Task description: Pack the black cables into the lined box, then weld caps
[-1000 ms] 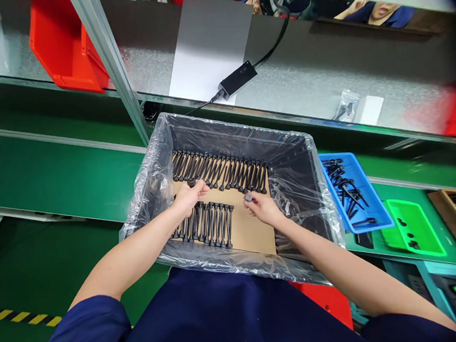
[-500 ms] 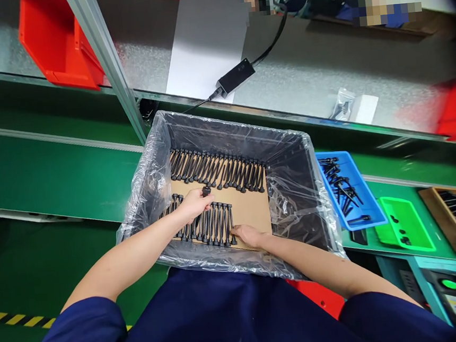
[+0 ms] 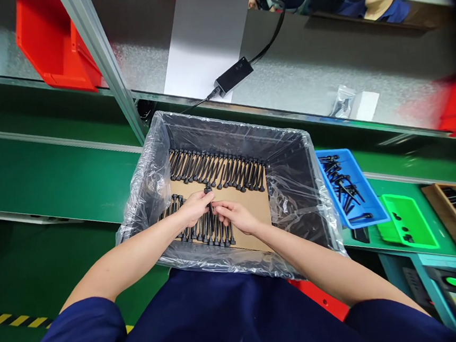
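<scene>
My left hand (image 3: 195, 207) is closed on a thin black rod with a wide cap (image 3: 208, 190), held upright above the box floor. On its right, my right hand (image 3: 235, 215) has its fingertips pinched at the shaft of that same rod. Below both hands, a row of similar black rods (image 3: 217, 240) lies on a cardboard sheet (image 3: 251, 206), partly hidden by my left hand and wrist. A second row of black rods (image 3: 228, 171) lies along the far side of the sheet. All of this is inside a dark box (image 3: 231, 121) lined with clear plastic.
Right of the box stand a blue tray (image 3: 374, 201) of loose black rods, a green tray (image 3: 420, 223) with small black pieces and a brown box (image 3: 438, 200) of dark rods. A metal shelf beyond carries a black adapter (image 3: 234, 76) and a red bin (image 3: 56, 79).
My right hand has moved up and left from the end of the near row to the rod in my left hand. That rod now points down toward the row.
</scene>
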{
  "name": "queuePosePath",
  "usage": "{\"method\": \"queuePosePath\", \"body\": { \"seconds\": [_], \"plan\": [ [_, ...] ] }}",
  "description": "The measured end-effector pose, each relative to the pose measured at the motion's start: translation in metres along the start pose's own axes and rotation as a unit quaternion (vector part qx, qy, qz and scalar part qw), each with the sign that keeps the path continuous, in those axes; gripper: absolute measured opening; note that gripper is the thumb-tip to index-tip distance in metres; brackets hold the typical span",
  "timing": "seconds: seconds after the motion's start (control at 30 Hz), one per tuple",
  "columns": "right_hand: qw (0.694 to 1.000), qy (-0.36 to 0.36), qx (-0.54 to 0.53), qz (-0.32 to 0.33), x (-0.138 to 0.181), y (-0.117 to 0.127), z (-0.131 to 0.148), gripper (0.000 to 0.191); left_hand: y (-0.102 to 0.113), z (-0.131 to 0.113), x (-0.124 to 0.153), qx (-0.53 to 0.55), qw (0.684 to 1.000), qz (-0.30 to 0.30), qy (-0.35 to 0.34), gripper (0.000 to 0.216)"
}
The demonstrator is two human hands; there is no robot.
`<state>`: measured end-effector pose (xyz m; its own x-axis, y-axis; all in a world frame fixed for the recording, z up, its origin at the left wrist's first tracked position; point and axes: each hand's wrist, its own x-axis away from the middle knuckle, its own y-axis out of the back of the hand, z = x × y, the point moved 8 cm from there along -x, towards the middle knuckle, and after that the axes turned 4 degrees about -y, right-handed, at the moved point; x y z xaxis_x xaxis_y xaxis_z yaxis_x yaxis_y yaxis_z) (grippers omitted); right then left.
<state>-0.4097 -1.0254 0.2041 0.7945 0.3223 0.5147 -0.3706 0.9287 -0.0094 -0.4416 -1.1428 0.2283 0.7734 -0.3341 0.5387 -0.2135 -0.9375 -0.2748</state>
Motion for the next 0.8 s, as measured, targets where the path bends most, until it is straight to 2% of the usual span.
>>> {"method": "queuePosePath", "body": {
  "seconds": [0.07,0.17,0.23,0.3,0.37,0.43,0.53,0.6,0.67,0.8],
  "plan": [
    [0.999,0.019,-0.045,0.001,0.000,-0.022,0.017,0.037,-0.008,0.004,0.001,0.005,0.999,0.041,-0.003,0.036],
    [0.994,0.013,-0.110,-0.023,-0.003,-0.037,0.019,0.037,-0.021,0.009,0.005,0.005,0.995,0.101,-0.007,0.044],
    [0.987,-0.002,-0.159,-0.035,-0.008,-0.032,0.009,0.039,-0.022,0.011,0.007,-0.010,0.995,0.101,-0.013,0.042],
    [0.983,-0.027,-0.173,-0.054,-0.012,-0.013,-0.006,0.037,-0.017,0.011,0.008,-0.036,0.996,0.074,-0.018,0.038],
    [0.984,-0.078,-0.126,-0.099,-0.015,0.019,-0.029,0.032,-0.013,0.010,0.009,-0.061,0.997,0.052,-0.020,0.040],
    [0.974,-0.176,-0.012,-0.145,-0.014,0.056,-0.060,0.029,-0.011,0.008,0.010,-0.074,0.996,0.045,-0.018,0.047],
    [0.922,-0.317,0.144,-0.169,-0.008,0.094,-0.103,0.026,-0.012,0.002,0.012,-0.082,0.995,0.047,-0.011,0.044],
    [0.903,-0.355,0.178,-0.165,-0.008,0.100,-0.122,0.025,-0.011,0.000,0.013,-0.087,0.995,0.044,-0.002,0.037],
    [0.897,-0.368,0.190,-0.155,-0.012,0.095,-0.134,0.024,-0.013,0.000,0.014,-0.092,0.994,0.053,0.018,0.029],
    [0.895,-0.377,0.200,-0.131,-0.021,0.080,-0.140,0.029,-0.014,0.005,0.013,-0.101,0.991,0.071,0.052,0.019]
  ]
}}
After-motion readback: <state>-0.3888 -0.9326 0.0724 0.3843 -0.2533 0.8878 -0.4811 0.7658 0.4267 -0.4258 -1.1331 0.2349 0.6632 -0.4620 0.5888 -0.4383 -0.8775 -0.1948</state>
